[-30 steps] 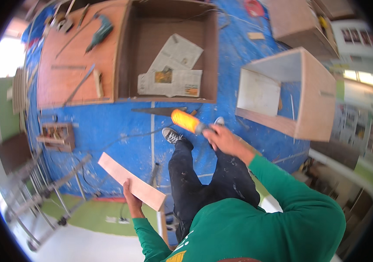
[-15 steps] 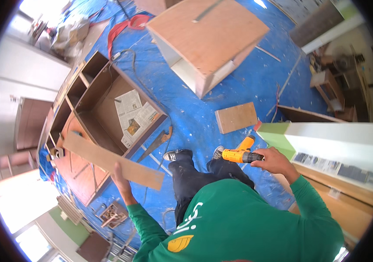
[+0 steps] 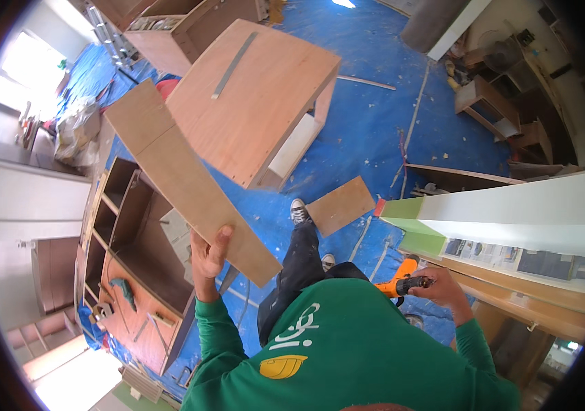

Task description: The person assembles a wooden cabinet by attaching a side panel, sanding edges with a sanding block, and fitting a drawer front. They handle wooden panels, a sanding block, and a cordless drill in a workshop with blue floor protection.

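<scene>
My left hand [image 3: 212, 255] grips a long, narrow wooden board [image 3: 186, 185] near its lower end, thumb across the upper face. The board slants up and to the left, over the edge of an open brown cabinet [image 3: 143, 233]. Out to the right, my right hand [image 3: 438, 288] is closed on the dark chuck end of an orange and black cordless drill [image 3: 396, 282], whose body points left. A large wooden box [image 3: 258, 103] stands ahead, with a metal ruler [image 3: 235, 65] lying on its top. By my forward foot lies a short wooden panel [image 3: 341, 207] on the floor.
Blue sheeting [image 3: 368, 123] covers the floor. On the left cabinet's wooden panel lie a green power tool [image 3: 122, 291] and other hand tools. A white and green ledge [image 3: 505, 212] runs along the right. Another wooden cabinet [image 3: 190, 31] stands at the back.
My left hand has raised the board and turned it steeper. I have stepped forward, nearer the large box and short panel. The drill has swung lower and to the right.
</scene>
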Demonstrator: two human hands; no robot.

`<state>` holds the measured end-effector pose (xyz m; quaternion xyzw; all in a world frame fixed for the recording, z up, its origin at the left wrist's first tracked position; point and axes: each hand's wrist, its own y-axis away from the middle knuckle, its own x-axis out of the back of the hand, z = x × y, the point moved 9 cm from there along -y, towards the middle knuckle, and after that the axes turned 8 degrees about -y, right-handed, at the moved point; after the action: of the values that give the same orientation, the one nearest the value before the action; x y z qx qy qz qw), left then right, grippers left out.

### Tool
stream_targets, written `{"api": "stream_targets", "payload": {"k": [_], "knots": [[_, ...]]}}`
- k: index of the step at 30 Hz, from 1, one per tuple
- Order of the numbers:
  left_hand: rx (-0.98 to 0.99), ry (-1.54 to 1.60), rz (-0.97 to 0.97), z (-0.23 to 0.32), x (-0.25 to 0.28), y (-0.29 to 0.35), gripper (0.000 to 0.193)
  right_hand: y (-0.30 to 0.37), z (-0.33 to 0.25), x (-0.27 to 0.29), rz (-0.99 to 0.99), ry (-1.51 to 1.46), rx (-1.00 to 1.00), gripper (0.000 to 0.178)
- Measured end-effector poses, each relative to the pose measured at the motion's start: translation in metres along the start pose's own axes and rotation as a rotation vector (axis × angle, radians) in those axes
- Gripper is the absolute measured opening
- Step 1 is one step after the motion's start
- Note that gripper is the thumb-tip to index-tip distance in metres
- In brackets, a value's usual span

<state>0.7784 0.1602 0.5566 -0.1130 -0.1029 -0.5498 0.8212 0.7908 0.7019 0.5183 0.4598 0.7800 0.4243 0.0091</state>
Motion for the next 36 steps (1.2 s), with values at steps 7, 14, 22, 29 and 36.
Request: {"api": "stream_targets", "payload": {"k": [7, 14, 22, 29, 36], "knots": [[-0.200, 0.003, -0.306, 0.034, -0.083, -0.162, 0.035, 0.017, -0.053, 0.069, 0.302, -0.329, 0.059, 0.037], [-0.299, 0.017, -0.436, 0.061, -0.144, -0.240, 0.038, -0.018, -0.098, 0.083, 0.358, -0.541, 0.121, 0.027], [-0.249, 0.111, -0.575, 0.053, -0.210, -0.265, 0.036, -0.105, -0.108, 0.099, 0.722, -0.968, 0.527, 0.034], [-0.277, -0.069, -0.671, 0.088, -0.318, -0.304, 0.033, -0.245, -0.023, 0.160, 0.900, -1.578, 0.276, 0.035], [-0.352, -0.477, -0.689, 0.101, -0.501, -0.394, 0.032, -0.423, -0.009, 0.306, 0.780, -1.495, 0.213, 0.029]]}}
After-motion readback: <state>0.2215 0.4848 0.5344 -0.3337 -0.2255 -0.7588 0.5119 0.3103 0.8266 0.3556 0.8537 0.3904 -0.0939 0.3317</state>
